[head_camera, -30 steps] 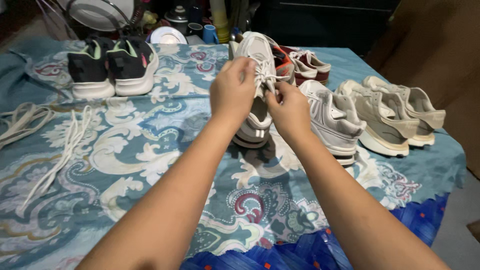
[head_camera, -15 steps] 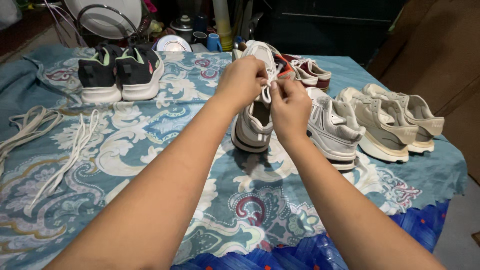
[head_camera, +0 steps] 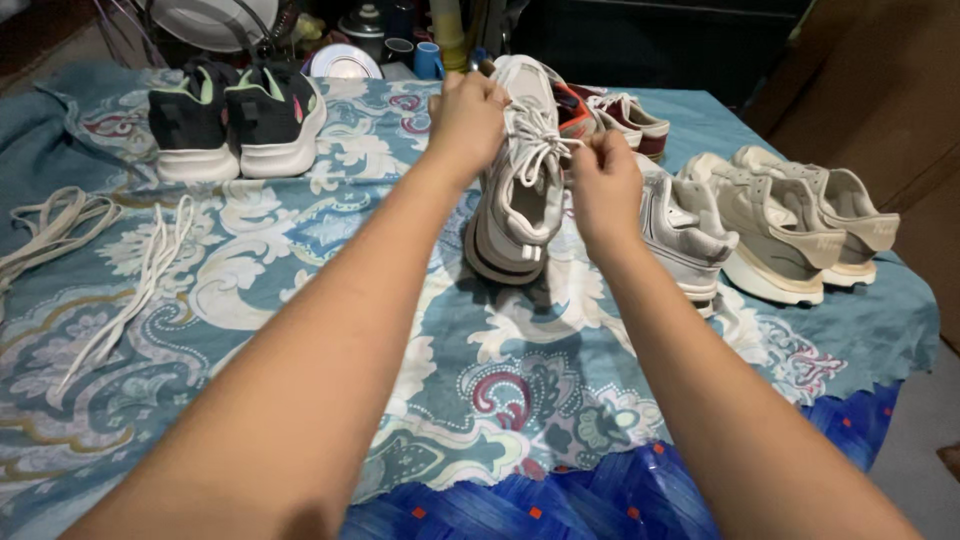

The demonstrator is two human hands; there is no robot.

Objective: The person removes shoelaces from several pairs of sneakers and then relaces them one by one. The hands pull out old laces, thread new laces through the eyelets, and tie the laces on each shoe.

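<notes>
While both forearms stretch forward over the patterned blue cloth (head_camera: pixel 330 300), the right hand (head_camera: pixel 605 190) pinches a white lace (head_camera: pixel 545 150), fingers closed on it. The left hand (head_camera: pixel 465 115) grips the toe end of the pale grey sneaker (head_camera: pixel 520 200), fingers wrapped round it. That shoe is tilted up, heel on the cloth mid-table, laces partly threaded. Its grey mate (head_camera: pixel 685 235) lies just beside, right. Counted: two loose lace bundles (head_camera: pixel 110 260) left; two beige sneakers (head_camera: pixel 800 225) right; farther back, two black sneakers (head_camera: pixel 235 125); at least one maroon shoe (head_camera: pixel 630 120) behind.
</notes>
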